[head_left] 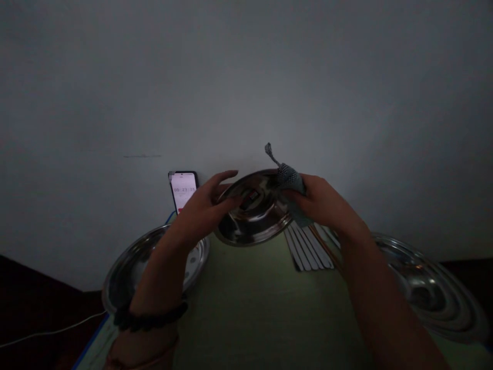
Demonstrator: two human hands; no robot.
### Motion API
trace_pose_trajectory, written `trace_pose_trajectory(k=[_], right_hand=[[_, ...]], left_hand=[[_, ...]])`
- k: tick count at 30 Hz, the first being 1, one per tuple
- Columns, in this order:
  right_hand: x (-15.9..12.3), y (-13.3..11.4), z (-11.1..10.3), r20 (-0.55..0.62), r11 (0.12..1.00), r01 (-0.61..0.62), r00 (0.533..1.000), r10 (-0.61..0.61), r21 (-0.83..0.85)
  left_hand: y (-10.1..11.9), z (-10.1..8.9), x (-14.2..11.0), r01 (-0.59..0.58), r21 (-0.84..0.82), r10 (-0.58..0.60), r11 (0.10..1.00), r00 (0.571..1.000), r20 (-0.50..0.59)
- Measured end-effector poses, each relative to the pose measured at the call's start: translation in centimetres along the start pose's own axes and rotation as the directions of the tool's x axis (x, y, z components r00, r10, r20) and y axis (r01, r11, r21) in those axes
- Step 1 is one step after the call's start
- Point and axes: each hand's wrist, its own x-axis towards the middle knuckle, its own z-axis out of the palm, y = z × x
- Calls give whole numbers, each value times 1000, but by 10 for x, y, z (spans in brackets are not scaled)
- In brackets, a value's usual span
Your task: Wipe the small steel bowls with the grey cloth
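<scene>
A shiny metal bowl [265, 218] is held tilted above the table, between both hands. My left hand [210, 203] grips its left rim, with the thumb over the near face and the fingers spread behind the edge. On the right side, my right hand [314, 198] pinches a grey patterned cloth [290, 177] against the bowl's rim. One twisted end of the cloth sticks up above the rim, and another part hangs below the hand. A small dark label [252, 196] or reflection shows on the bowl's face; I cannot tell which.
A phone [184, 187] with a running timer leans on the wall [246, 77]. At left stands a large metal basin [123, 267]; at right lie stacked metal plates or bowls [442, 303]. Several flat pale strips [308, 249] and brown sticks rest on the green table [262, 308].
</scene>
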Motion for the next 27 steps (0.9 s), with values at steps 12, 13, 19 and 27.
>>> trace_pose_trajectory(k=[12,13,19,27], right_hand=[[8,-6,18,-402,967,1,909,106,256],[8,-6,23,-407,958,-22,902,142,287],[8,-19,60,-180,741,-192,903,390,643],[9,0,50,-132,759,-166,940,315,630]], left_hand=[[-1,12,3,-18,-510,-27,860,996,-81],[0,13,3,-11,-537,-42,844,995,-86],[5,19,9,-180,-697,-125,694,923,-363],[-2,16,13,-51,-591,-180,805,928,-326]])
